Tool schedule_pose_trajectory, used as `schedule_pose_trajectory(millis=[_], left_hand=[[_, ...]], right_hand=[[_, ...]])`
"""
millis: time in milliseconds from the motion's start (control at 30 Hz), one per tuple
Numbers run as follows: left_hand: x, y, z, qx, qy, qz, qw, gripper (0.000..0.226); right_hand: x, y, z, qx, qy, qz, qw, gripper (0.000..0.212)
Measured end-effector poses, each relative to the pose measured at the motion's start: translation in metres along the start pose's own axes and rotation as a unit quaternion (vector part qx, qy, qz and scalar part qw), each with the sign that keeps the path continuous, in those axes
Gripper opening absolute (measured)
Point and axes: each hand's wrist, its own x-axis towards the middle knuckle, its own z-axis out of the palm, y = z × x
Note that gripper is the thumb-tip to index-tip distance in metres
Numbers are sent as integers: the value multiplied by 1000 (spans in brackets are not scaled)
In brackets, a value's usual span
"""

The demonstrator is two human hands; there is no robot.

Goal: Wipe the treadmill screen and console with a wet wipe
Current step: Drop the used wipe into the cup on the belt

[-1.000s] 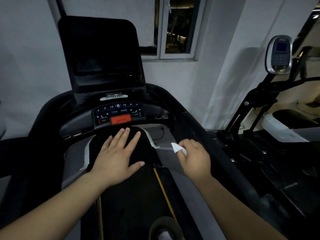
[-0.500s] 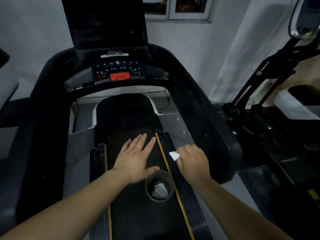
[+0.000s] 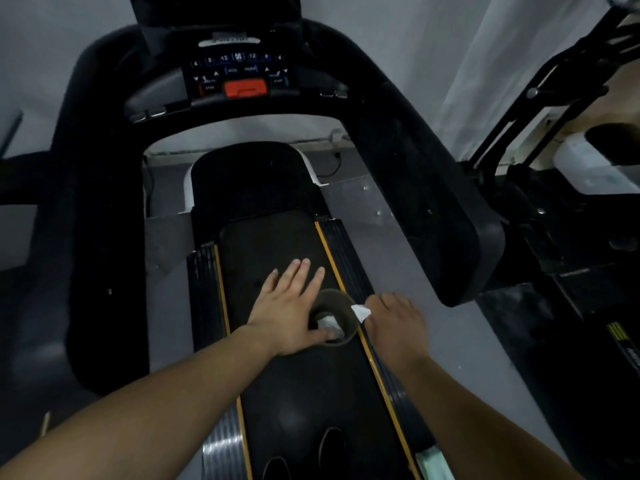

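Note:
The treadmill console [image 3: 239, 74] with its blue keys and orange stop button shows at the top; only the screen's dark lower edge [image 3: 214, 15] is in view. My right hand [image 3: 394, 323] is shut on a small folded white wet wipe [image 3: 361, 311], held just right of a small round cup [image 3: 341, 303] standing on the belt. A crumpled white wipe [image 3: 329, 323] lies inside that cup. My left hand [image 3: 287, 306] is spread flat, fingers apart, over the belt, with its thumb at the cup's left rim.
The black belt [image 3: 277, 244] runs down the middle between yellow-edged side rails [image 3: 346, 258]. Thick black handrail arms [image 3: 433, 202] curve along both sides. Another exercise machine [image 3: 554, 98] stands at the right. A pale packet [image 3: 433, 462] lies on the right rail near the bottom.
The view has tilted down from the console to the belt. Both hands have dropped toward the cup, and the wipe in my right hand now sits at its rim.

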Motion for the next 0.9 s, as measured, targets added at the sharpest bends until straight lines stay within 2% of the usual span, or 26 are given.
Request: schedule_pose_trajectory(millis=[167,367,600,800,900], left_hand=[[5,-9,23,3,-25,-12,1000,128],[27,-13,54,12,-31,-15,999,131],[78,-17,133,15,-41,-32,999,132],[121,-30,224,23,-58,-24,998,133],[133,-40,267,19,-63,-30,997,134]], right_hand=[[-8,-5,19,-6,-26,-5,1000,28],[0,4,65,32,-12,-13,999,23],[7,29,170,43,-22,-16,999,20],[22,47,266,75,-9,-4,997,14],[29,50,310,85,-14,-5,996,17]])
